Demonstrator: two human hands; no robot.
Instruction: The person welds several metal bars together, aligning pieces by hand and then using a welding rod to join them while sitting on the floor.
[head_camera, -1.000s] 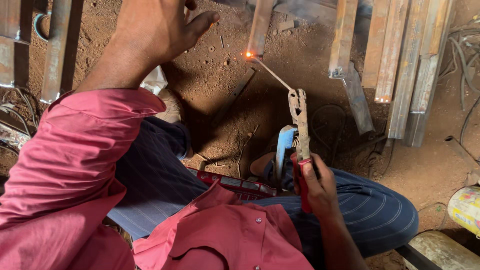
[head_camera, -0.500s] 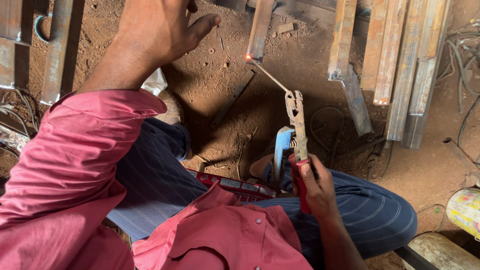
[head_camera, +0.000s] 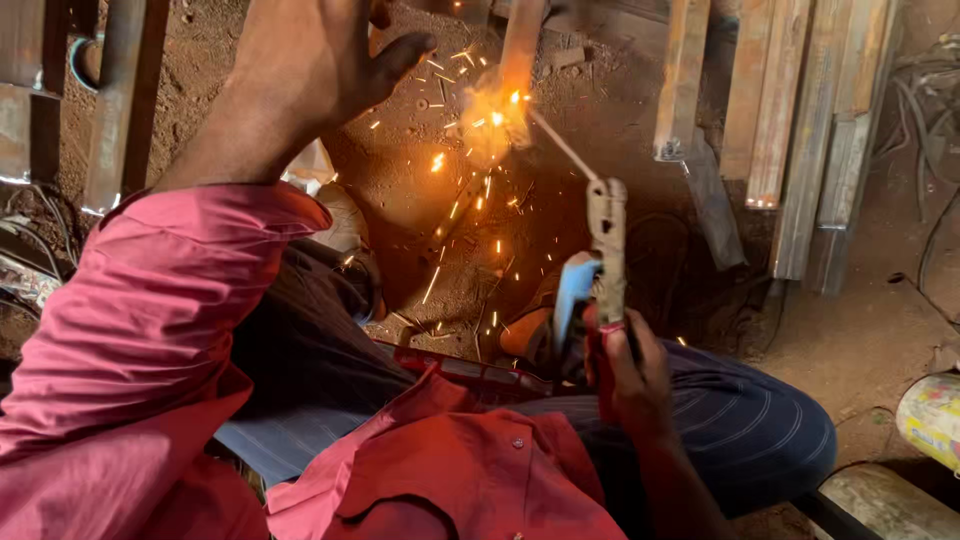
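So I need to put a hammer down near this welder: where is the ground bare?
Bare dirt lies right of the steel bars, before the cables. Crowded: the sparks between left hand and electrode holder.

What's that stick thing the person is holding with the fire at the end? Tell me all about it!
It is a welding rod holder, a worn, dull metal clamp with a red grip. The right hand grasps the grip. Its jaws pinch a thin, straight welding rod slanting up-left. The rod's tip meets a rusty steel bar, throwing bright orange sparks.
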